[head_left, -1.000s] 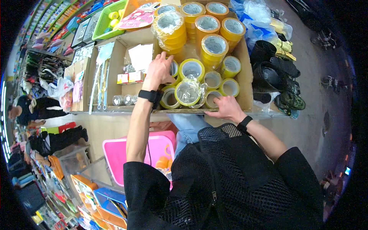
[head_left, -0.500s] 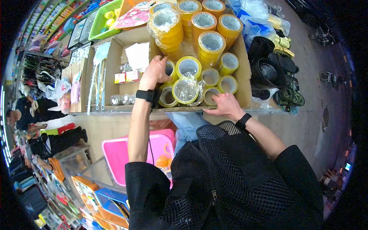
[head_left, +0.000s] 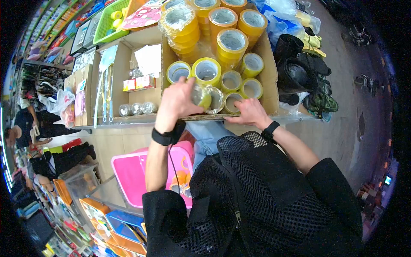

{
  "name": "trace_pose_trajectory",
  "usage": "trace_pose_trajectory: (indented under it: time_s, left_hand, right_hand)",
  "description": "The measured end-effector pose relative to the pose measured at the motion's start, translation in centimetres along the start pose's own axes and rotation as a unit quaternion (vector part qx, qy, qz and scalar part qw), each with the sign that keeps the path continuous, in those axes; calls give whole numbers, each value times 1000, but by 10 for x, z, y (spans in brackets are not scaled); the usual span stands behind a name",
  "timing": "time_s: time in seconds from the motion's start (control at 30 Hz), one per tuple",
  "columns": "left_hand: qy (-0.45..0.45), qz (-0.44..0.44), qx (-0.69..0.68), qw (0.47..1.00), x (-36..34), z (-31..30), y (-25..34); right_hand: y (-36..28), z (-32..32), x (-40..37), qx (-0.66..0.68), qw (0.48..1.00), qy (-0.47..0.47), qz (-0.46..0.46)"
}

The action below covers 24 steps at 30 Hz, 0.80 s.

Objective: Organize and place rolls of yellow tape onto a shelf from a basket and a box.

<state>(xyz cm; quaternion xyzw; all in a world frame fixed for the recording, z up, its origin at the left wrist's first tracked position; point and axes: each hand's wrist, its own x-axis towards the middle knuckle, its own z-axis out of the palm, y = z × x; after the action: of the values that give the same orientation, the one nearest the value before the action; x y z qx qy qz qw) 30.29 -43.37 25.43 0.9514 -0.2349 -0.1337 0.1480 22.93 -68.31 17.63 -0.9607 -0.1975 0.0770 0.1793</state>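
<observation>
A cardboard box (head_left: 269, 92) holds several rolls of yellow and clear tape, some in tall stacks. My left hand (head_left: 177, 100) reaches over its near left part, fingers spread beside a clear-wrapped roll (head_left: 214, 99); whether it touches the roll is hard to tell. Behind those fingers stands a yellow roll (head_left: 178, 72). Near the front edge my right hand (head_left: 250, 112) has its fingertips at a small tape roll (head_left: 233, 103) and its thumb by the box's rim. Its fingers are bent and slightly apart, holding nothing visible.
Left of the tape is a box section with small red-white boxes (head_left: 139, 83) and clear bulbs (head_left: 137, 109). Black boots (head_left: 295, 73) stand at the right. A pink bin (head_left: 130, 171) is below. Another person (head_left: 25, 126) is at the far left.
My left hand has moved from the yellow roll at the back left toward me and right, to the wrapped roll. My right hand stays at the front edge. The view has shifted slightly.
</observation>
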Motion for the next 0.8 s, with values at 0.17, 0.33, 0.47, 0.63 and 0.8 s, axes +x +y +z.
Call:
trace_pose_trajectory:
  time_s: [0.17,0.33,0.47,0.63,0.8]
  left_hand:
    - [-78,-42,54,995,-10,5,-27]
    - [-15,-37,6,999,-20,13,-36]
    - [173,42,-103,979,-38,-6,-44]
    - [554,-157,-98,812,-137,4,-96]
    - [656,-427,-48,620,-234,136,-158]
  right_hand:
    - [-2,-1,1,-5,1000,-18,-7]
    - [-3,2,-1,11,1000,1,-4]
    - [-3,1,0,4,1000,-8,-4]
    - [1,9,-4,-25,999,-23,6]
    - [7,10,0,-10,999,-48,5]
